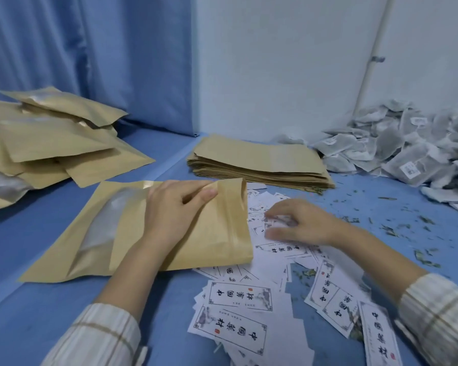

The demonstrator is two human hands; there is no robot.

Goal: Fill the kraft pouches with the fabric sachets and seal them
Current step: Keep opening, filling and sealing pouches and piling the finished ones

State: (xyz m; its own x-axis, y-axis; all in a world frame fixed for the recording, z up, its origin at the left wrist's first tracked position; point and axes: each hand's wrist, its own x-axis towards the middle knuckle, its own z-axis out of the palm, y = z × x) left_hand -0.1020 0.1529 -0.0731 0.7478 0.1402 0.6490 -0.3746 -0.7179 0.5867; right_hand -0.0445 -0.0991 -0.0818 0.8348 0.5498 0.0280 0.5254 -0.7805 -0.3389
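The left hand [175, 207] lies on a kraft pouch [132, 233], thumb and fingers pinching its open top edge. The right hand [299, 223] reaches into scattered white labels [238, 297] just right of it — blurred, so I cannot tell its grip. The labels show Chinese characters. Far right, fabric sachets [407, 149] are heaped against the wall; a flat pouch stack [259, 162] sits between, filled pouches [50, 138] far left. Blue counter [37, 299] lies bare near left.

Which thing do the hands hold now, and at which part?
The left hand pinches the kraft pouch near its open top edge. The right hand is blurred over the paper labels; cannot tell.
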